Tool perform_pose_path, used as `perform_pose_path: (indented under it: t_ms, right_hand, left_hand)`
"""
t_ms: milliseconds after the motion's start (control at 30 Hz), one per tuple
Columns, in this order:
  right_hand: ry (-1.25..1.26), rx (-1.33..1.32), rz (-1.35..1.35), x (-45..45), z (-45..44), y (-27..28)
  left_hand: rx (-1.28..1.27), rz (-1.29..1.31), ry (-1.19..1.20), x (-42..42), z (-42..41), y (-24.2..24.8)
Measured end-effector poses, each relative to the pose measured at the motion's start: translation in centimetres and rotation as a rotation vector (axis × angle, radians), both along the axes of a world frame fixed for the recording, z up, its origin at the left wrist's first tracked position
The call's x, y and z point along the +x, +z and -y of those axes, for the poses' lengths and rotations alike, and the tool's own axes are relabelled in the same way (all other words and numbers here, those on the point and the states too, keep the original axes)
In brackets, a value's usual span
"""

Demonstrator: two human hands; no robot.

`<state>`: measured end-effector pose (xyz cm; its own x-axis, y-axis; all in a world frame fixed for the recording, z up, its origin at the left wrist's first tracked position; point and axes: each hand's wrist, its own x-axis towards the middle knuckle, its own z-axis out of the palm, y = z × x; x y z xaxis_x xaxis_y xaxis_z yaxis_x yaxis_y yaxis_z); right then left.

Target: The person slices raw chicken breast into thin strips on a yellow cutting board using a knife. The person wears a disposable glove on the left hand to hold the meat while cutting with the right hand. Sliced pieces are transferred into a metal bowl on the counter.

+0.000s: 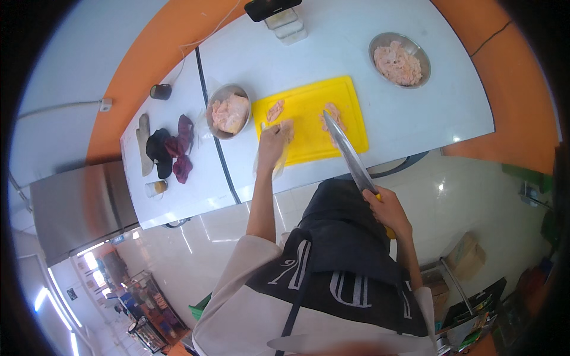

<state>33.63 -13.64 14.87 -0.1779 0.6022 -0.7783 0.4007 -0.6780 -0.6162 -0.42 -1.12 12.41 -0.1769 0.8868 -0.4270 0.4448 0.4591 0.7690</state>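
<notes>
My right hand [386,208] grips the yellow handle of a long kitchen knife [351,153]. Its blade slants up over the near edge of a yellow cutting board [309,133], and the tip overlaps a small heap of cut raw meat [333,116] on the right side. At the board's left side my left hand [270,144], apparently inside a clear plastic glove, holds a pale piece of raw meat [287,127]. Just beyond it lies another meat strip [275,111]. Left of the board, a steel bowl [218,132] holds larger raw pieces, seemingly chicken.
A second steel bowl [426,73] of cut meat stands at the far right. Clear plastic containers [289,32] sit at the back beneath a dark device [272,8]. Leftward are a black cap [159,149], maroon cloth [180,138], a mitt [143,142], a glass mug [156,188] and a dark cylindrical object [160,91].
</notes>
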Motion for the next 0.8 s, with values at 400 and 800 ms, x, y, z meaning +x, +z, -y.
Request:
perform_pose_path:
  t_ms: [400,800]
  right_hand:
    - [-0.209,0.239,-0.031,-3.3,2.5,-3.7]
    - [-0.265,0.318,0.008,-6.1,3.4,-5.4]
  left_hand:
    - [0.288,-0.127,-0.348,-4.6,-4.2,-3.1]
    - [0.172,0.089,-0.51,-5.4,-7.1,0.1]
